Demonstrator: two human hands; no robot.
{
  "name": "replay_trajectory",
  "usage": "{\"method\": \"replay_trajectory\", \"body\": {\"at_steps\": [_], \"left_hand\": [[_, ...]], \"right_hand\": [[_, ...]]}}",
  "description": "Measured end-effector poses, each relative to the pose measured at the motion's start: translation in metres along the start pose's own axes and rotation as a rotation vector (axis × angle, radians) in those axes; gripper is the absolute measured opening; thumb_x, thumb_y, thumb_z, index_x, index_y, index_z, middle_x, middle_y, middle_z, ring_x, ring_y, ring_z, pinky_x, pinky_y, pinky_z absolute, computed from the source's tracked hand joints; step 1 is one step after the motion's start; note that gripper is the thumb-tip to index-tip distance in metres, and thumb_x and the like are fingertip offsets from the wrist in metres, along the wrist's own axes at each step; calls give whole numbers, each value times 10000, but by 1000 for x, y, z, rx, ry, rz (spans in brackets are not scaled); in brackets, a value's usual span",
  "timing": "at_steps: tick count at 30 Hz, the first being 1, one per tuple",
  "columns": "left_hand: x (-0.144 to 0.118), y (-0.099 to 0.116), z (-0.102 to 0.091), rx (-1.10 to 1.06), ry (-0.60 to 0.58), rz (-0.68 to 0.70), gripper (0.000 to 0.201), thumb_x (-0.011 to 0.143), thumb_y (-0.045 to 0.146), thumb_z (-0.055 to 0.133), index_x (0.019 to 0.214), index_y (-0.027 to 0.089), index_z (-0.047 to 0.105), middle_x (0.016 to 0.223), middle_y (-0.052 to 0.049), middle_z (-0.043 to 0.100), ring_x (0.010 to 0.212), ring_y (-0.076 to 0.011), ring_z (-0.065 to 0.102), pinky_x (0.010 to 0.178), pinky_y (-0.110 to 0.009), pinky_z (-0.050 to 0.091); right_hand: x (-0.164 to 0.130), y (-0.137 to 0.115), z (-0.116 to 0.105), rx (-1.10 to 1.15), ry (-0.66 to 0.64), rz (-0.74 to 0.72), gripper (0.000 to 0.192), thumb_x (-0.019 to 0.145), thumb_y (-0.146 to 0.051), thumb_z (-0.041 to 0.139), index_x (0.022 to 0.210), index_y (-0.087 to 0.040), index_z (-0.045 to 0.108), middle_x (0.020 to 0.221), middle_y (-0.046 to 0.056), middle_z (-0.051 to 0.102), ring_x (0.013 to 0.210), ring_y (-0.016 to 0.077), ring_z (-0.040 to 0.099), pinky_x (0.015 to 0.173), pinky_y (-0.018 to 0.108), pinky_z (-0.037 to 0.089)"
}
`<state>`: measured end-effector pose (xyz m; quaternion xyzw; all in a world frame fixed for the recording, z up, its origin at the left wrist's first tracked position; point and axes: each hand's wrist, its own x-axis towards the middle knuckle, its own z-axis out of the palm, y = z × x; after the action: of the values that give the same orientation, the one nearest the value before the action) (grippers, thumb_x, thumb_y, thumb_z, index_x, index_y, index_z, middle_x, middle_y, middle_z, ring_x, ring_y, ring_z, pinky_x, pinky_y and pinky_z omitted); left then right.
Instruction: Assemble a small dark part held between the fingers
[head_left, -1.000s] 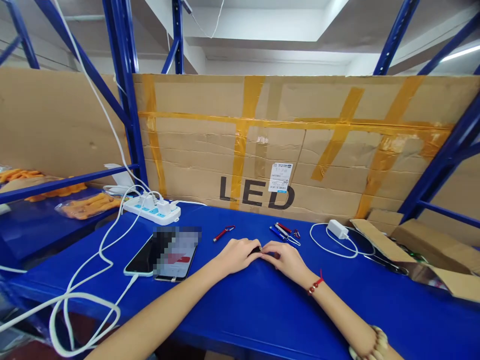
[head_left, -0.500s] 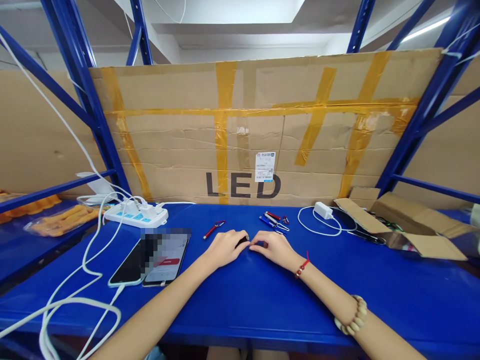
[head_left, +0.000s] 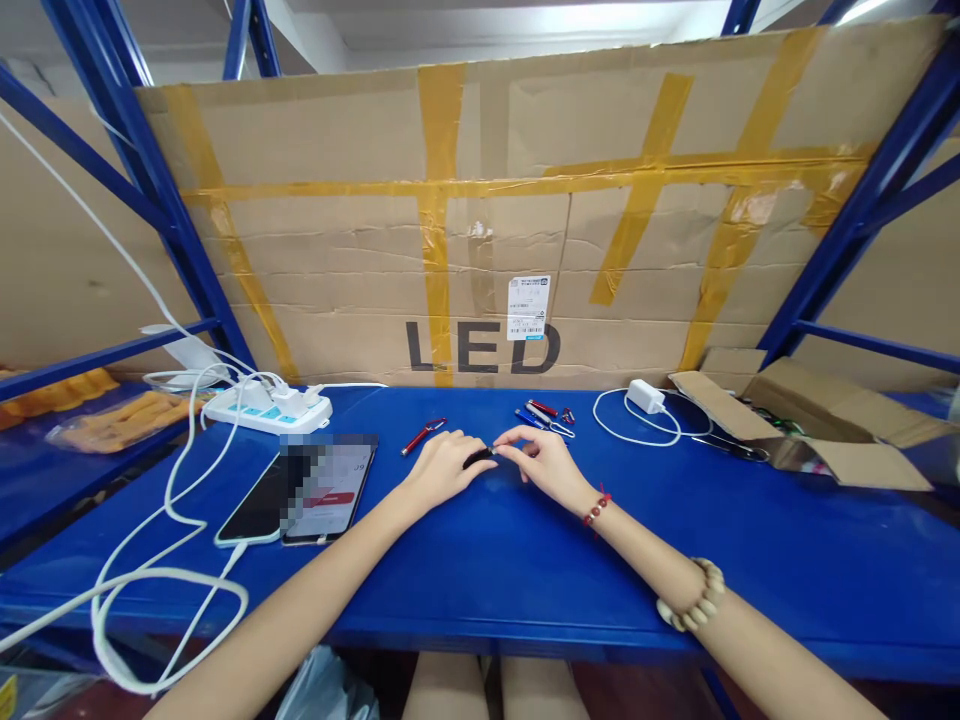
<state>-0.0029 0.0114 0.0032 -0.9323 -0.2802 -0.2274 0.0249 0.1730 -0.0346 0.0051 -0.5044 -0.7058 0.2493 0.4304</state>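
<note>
One small black object (head_left: 474, 458) sits mid-surface (head_left: 525, 580) in the head view, gripped between the left hand's (head_left: 442, 468) thumb and fingers. The right hand's (head_left: 547, 466) thumb and forefinger nearly meet at its three-o'clock end; whether they grip it, I cannot tell. From the object, a red tube (head_left: 415, 442) lies between nine and ten o'clock, more slim tubes (head_left: 538, 412) towards two.

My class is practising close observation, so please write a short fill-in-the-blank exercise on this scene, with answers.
The small object in the left hand is coloured ____.
The large printed letters on the cardboard spell ____.
The pale beaded bracelet is worn on the person's ____ arm.

Missing words: black; LED; right.
</note>
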Motion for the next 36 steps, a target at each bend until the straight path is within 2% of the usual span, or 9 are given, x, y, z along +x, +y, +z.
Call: {"method": "replay_trajectory", "body": {"at_steps": [8, 13, 19, 28, 33, 36], "left_hand": [[1, -4, 1, -43, 7, 44, 153, 862, 319, 482, 906, 179, 525, 861, -12, 541, 796, -171, 481, 741, -264, 355], [-1, 2, -4, -144, -52, 84, 147, 897, 270, 400, 899, 171, 509, 829, -21, 527, 788, -175, 470, 711, -255, 354], [-6, 9, -8, -266, -68, 85, 160, 908, 229, 339, 858, 174, 480, 784, -13, 485, 760, -160, 476, 667, -231, 344], [-9, 7, -6, -160, -69, 129, 71, 876, 175, 419, 874, 178, 490, 780, -11, 510, 746, -166, 475, 696, -245, 338], [-8, 7, -10, -122, -53, 129, 149, 889, 183, 394, 1003, 231, 477, 833, -10, 524, 802, -170, 467, 760, -272, 331], [-8, 9, -8, -90, -32, 95, 149, 891, 183, 382, 994, 225, 481, 813, -14, 516, 814, -172, 471, 759, -273, 338]], "right_hand": [[3, 3, -2, 139, -4, 53, 264, 694, -385, 584, 764, -134, 624, 531, -8, 563, 368, 62, 452, 387, 174, 344], [5, 7, -5, 204, -90, 115, 293, 630, -406, 635, 707, -123, 628, 474, -18, 529, 368, 53, 426, 379, 170, 322], [4, 2, -2, 252, -183, 223, 319, 541, -420, 683, 596, -122, 583, 437, -43, 489, 352, 38, 389, 362, 163, 281], [3, 11, 3, 261, -218, 234, 316, 533, -391, 701, 565, -122, 539, 469, -39, 506, 348, 31, 389, 347, 154, 274], [6, 22, 7, 266, -198, 233, 370, 537, -453, 679, 562, -134, 494, 470, -41, 499, 328, 30, 372, 327, 153, 263], [6, 20, 7, 235, -176, 217, 382, 574, -481, 643, 554, -137, 479, 460, -44, 476, 326, 33, 375, 325, 153, 252]]}}
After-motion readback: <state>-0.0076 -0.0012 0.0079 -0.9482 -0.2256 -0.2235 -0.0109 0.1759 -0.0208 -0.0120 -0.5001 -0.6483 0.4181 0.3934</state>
